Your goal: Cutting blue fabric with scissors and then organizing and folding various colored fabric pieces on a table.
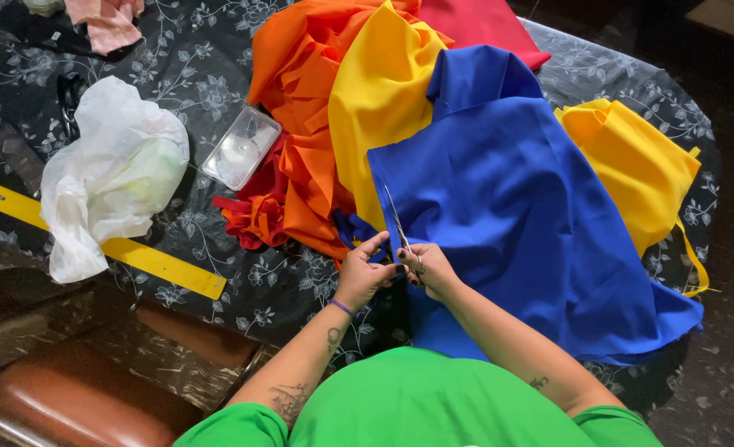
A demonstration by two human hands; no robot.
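Right hand (430,269) grip clenched on scissors (400,228) (blades in blue fabric (508,207)) | left hand (365,269) pinching fabric edge

Round table (218,91), covered in black cloth with grey floral print. On it: big blue fabric sheet (516,207) spread front and hanging over near edge, crumpled orange fabric (301,74), yellow fabric (375,99), red fabric (483,25) at far side, folded yellow piece (632,165) on right. Left side: white crumpled plastic bag (106,178) lying across long yellow ruler (160,265), clear plastic box (241,147) just beside orange pile.
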